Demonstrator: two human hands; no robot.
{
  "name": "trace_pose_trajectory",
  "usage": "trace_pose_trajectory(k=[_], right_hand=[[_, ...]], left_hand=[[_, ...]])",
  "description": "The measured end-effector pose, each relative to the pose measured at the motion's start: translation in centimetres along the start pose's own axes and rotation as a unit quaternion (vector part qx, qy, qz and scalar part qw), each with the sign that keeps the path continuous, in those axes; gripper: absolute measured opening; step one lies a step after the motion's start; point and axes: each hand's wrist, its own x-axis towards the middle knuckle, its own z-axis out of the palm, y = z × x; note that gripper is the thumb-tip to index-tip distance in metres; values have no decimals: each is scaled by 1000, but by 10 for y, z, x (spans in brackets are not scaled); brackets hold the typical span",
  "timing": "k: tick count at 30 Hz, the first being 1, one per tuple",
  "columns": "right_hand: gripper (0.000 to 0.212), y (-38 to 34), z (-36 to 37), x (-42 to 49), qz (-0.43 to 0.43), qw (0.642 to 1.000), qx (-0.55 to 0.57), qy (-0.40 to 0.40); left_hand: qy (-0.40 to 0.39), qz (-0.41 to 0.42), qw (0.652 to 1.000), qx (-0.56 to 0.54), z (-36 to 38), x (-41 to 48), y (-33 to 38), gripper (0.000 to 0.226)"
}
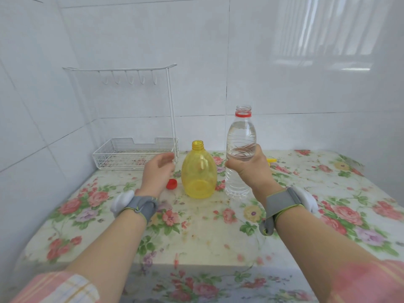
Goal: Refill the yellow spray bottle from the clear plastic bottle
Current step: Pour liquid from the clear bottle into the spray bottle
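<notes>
Head view: on the floral counter (196, 226), the uncapped clear plastic bottle (241, 132) is upright in the right hand (249, 169), fingers wrapped around it, just right of the open-necked yellow spray bottle (199, 173). The left hand (156, 171), fingers relaxed and empty, hovers just left.

A white wire rack (171, 106) stands at the far left, against the wall: a low basket (122, 154) at its foot, a row of hooks (131, 78) along the top. A floral tablecloth (207, 226) spreads near and far, and white tiles (284, 62) rise behind.
</notes>
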Motion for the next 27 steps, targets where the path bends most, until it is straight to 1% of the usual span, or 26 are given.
trace_pose_trajectory(k=[2,3,4,5,7,9,10,12,15,18,22,27], right_hand=[[45,-1,1,0,2,1000,0,-1],[45,-1,0,0,4,1000,-1,0],[45,-1,0,-1,5,1000,-1,2],[45,-1,0,-1,6,1000,-1,2],[46,-1,0,-2,12,1000,3,5],[46,-1,2,-3,16,1000,9,12],[47,-1,3,-4,20,1000,13,16],[47,-3,5,-5,27,999,25,23],[46,-9,6,-4,31,999,32,31],[46,-16,3,0,27,999,-4,31],[46,-27,-6,7,15,998,-45,32],[47,-39,-19,17,-14,991,-129,36]], left_hand=[[-38,-20,996,-78,10,-7,9,41],[-73,-29,992,-102,16,-11,12,44],[-105,-32,988,-108,20,-15,13,54],[-126,-28,987,-91,24,-19,12,67],[-135,-4,991,-2,30,-25,10,87],[-124,24,989,82,33,-26,8,99],[-121,31,987,99,35,-27,8,103],[-114,39,986,112,36,-28,11,104],[-118,36,985,117,38,-29,17,98],[-131,31,985,109,37,-31,18,102],[-148,24,984,96,35,-33,20,100],[-177,25,980,91,32,-33,23,100]])
